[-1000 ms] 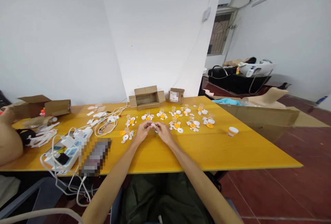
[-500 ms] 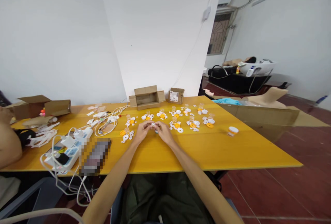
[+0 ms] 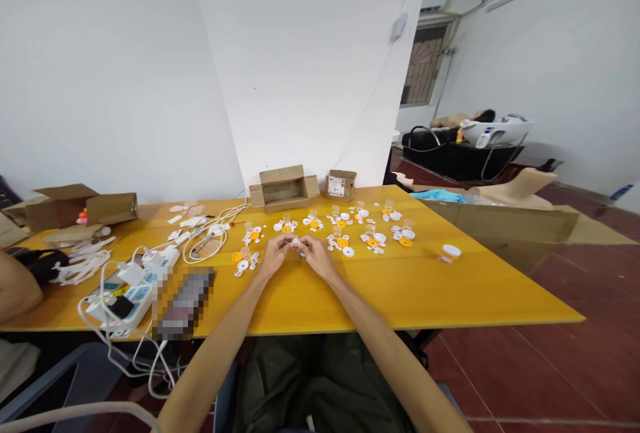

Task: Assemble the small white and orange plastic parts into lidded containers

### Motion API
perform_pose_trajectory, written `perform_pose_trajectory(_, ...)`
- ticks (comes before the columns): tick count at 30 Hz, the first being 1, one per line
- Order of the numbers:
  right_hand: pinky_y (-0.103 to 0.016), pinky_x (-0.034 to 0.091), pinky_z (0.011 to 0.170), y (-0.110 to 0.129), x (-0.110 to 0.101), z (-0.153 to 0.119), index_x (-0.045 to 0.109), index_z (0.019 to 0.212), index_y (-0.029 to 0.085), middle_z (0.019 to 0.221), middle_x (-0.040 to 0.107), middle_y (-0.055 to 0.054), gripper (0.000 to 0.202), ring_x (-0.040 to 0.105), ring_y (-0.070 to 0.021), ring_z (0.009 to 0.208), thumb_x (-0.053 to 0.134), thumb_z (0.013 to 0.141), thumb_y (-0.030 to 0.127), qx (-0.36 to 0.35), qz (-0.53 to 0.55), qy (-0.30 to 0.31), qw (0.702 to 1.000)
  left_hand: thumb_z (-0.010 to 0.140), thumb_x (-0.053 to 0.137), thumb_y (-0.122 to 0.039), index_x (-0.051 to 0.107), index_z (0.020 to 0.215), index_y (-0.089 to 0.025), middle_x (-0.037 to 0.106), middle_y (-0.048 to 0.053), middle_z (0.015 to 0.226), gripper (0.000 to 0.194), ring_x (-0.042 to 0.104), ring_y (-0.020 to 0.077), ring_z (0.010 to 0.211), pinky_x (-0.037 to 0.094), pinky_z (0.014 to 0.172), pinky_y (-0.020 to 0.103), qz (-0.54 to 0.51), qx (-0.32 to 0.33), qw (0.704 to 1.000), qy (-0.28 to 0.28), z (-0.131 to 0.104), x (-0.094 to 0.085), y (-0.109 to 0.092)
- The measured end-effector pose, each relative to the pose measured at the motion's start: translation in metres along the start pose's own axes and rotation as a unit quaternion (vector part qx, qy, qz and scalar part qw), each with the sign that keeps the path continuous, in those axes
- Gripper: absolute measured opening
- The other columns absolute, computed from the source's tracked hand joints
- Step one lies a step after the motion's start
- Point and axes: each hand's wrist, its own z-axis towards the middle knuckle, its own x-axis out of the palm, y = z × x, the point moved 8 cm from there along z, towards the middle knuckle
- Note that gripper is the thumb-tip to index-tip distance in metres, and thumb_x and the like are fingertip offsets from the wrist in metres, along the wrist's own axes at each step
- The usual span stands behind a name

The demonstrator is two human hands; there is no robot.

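White wall [image 3: 310, 86]: it rose behind the table [image 3: 410, 300], where a wide cardboard box [image 3: 285, 206] and a small cardboard box [image 3: 341, 188] stood at the far edge.
Small white piece [image 3: 295, 242]: you had it over the middle of the surface, well in from the near edge; its long axis was too small to tell.
Left hand [image 3: 276, 253]: your fingers were curled, tips pinching the piece from its left.
Right hand [image 3: 316, 256]: your fingertips met it from the right, equally curled in.
Reach: the piece lay between your fingertips, neither hand plainly nearer.
Loose parts: a yellow disc [image 3: 343, 242] and a white ring [image 3: 348, 252] lay just beyond your right hand; another yellow disc [image 3: 237, 258] lay left of your left.
Right edge: yellow tabletop showed from your right forearm to the lidded cup [image 3: 450, 254] and past it.
Near-left corner: a power strip [image 3: 143, 290] and its cables crowded that side.
Near edge: both your forearms crossed it.
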Motion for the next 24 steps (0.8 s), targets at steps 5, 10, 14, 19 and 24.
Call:
perform_pose_trajectory(5, -0.029, 0.051, 0.068, -0.001, 0.0, 0.0, 0.067, 0.077, 0.023, 0.07, 0.072, 0.0, 0.017, 0.065, -0.018, 0.067, 0.057, 0.088, 0.032, 0.003, 0.0, 0.0, 1.0, 0.082, 0.071, -0.034, 0.075, 0.094, -0.018, 0.076, 0.006, 0.092, 0.02, 0.07, 0.0195, 0.081, 0.057, 0.08, 0.034, 0.009, 0.001, 1.0, 0.004, -0.001, 0.001, -0.001)
perform_pose_trajectory(10, -0.029, 0.052, 0.066, -0.005, 0.002, 0.0, 0.068, 0.079, 0.022, 0.07, 0.071, 0.0, 0.017, 0.065, -0.0176, 0.065, 0.057, 0.088, 0.031, 0.02, 0.023, 0.015, 0.999, 0.084, 0.069, -0.035, 0.074, 0.095, -0.018, 0.076, 0.006, 0.093, 0.021, 0.07, 0.0195, 0.083, 0.057, 0.081, 0.033, 0.014, 0.009, 1.0, 0.006, -0.001, 0.002, -0.001)
perform_pose_trajectory(14, -0.029, 0.053, 0.065, -0.009, 0.005, 0.001, 0.07, 0.085, 0.022, 0.071, 0.072, -0.001, 0.019, 0.065, -0.0175, 0.065, 0.057, 0.089, 0.034, 0.031, 0.045, 0.02, 0.998, 0.084, 0.07, -0.038, 0.074, 0.094, -0.019, 0.076, 0.006, 0.093, 0.022, 0.071, 0.0204, 0.085, 0.057, 0.082, 0.034, 0.015, 0.005, 1.0, 0.006, -0.001, 0.001, 0.002)
perform_pose_trajectory(19, -0.029, 0.053, 0.064, -0.01, 0.005, 0.001, 0.068, 0.084, 0.022, 0.069, 0.071, 0.0, 0.018, 0.065, -0.0171, 0.064, 0.058, 0.088, 0.036, 0.03, 0.06, 0.018, 0.998, 0.084, 0.071, -0.037, 0.075, 0.099, -0.02, 0.077, 0.007, 0.101, 0.023, 0.071, 0.0228, 0.093, 0.058, 0.086, 0.036, 0.01, 0.001, 1.0, 0.008, -0.001, 0.0, 0.003)
perform_pose_trajectory(24, -0.028, 0.052, 0.064, -0.008, 0.005, 0.0, 0.066, 0.08, 0.022, 0.069, 0.07, 0.0, 0.016, 0.065, -0.0168, 0.064, 0.058, 0.087, 0.033, 0.034, 0.062, 0.021, 0.997, 0.083, 0.071, -0.035, 0.076, 0.098, -0.02, 0.077, 0.008, 0.101, 0.021, 0.072, 0.0233, 0.094, 0.058, 0.088, 0.037, 0.011, 0.002, 1.0, 0.008, 0.0, 0.0, 0.002)
